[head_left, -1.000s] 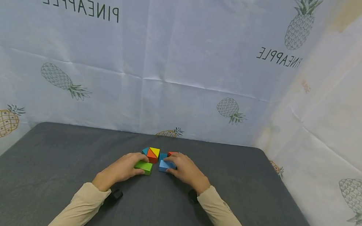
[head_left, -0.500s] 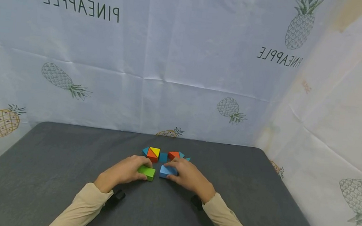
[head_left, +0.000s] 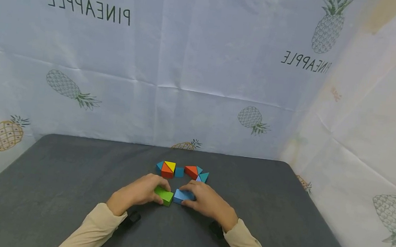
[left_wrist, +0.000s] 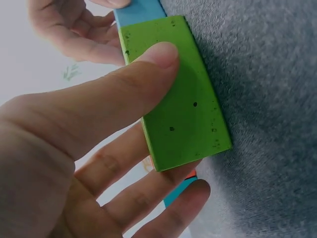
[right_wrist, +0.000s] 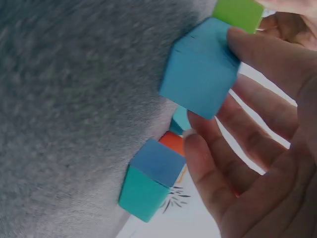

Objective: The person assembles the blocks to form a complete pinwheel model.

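My left hand [head_left: 145, 190] pinches a green block [head_left: 164, 196] between thumb and fingers; in the left wrist view the thumb lies across the broad face of the green block [left_wrist: 185, 104]. Just to its right, my right hand [head_left: 209, 200] grips a light blue block [head_left: 183, 196], its thumb on the near side. The two blocks stand end to end, close together on the dark table. In the right wrist view the blue block [right_wrist: 203, 67] sits low over the cloth, its far end by the green block [right_wrist: 240, 14].
Behind the hands, a red block [head_left: 167, 171], a yellow triangular block [head_left: 169, 165] and a blue one [head_left: 159, 166] form a cluster. A dark blue cube [head_left: 179, 172] stands beside it. Further right are a red triangular block [head_left: 191, 171] and a teal one [head_left: 204, 177].
Both hands have drawn the green and light blue blocks toward the person and closer to each other. The blocks behind, partly covered earlier by the right hand, now show.
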Demonstrator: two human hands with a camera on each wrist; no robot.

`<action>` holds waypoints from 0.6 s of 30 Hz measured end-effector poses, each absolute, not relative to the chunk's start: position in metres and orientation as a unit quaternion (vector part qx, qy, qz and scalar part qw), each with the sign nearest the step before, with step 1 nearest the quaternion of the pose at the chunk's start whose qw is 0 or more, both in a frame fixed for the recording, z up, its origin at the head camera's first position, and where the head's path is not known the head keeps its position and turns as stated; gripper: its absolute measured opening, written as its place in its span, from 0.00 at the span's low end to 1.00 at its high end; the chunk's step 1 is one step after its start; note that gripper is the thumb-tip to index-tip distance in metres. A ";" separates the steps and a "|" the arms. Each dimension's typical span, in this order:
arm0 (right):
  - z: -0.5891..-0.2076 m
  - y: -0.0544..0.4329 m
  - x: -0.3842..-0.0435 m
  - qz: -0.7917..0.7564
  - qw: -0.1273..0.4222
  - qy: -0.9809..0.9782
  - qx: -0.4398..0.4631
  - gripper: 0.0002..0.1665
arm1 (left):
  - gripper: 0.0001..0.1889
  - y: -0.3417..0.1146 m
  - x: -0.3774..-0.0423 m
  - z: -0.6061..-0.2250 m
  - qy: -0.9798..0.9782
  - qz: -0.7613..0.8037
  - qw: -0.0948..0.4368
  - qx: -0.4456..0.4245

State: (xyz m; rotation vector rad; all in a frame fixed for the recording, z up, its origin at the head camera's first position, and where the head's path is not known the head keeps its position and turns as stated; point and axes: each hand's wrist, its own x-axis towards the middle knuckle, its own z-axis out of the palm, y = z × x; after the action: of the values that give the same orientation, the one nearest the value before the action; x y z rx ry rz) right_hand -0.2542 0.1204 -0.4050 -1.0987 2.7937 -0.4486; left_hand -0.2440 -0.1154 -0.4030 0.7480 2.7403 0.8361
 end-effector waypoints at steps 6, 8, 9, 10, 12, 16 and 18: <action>-0.405 0.123 -0.248 -0.171 0.081 0.917 -0.352 0.22 | 0.12 -0.112 -0.239 -0.405 0.918 0.291 0.084 0.255; -0.405 0.124 -0.245 -0.175 0.083 0.916 -0.352 0.22 | 0.12 -0.111 -0.236 -0.406 0.919 0.291 0.082 0.255; -0.406 0.124 -0.244 -0.176 0.082 0.915 -0.353 0.22 | 0.12 -0.111 -0.235 -0.406 0.918 0.289 0.080 0.258; -0.406 0.124 -0.243 -0.177 0.083 0.915 -0.353 0.22 | 0.12 -0.111 -0.234 -0.406 0.919 0.287 0.077 0.259; -0.406 0.125 -0.241 -0.181 0.086 0.913 -0.354 0.21 | 0.13 -0.111 -0.231 -0.407 0.921 0.280 0.072 0.261; -0.407 0.127 -0.236 -0.185 0.088 0.912 -0.355 0.21 | 0.13 -0.112 -0.227 -0.408 0.922 0.273 0.064 0.266; -0.406 0.128 -0.233 -0.186 0.086 0.912 -0.355 0.21 | 0.14 -0.112 -0.225 -0.409 0.921 0.273 0.060 0.271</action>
State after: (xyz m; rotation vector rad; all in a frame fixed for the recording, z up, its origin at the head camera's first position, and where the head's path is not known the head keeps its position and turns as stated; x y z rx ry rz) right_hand -0.2333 0.1280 -0.4062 -1.0573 2.7182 -0.5541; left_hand -0.2246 -0.1118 -0.4088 0.8195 2.7871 0.8269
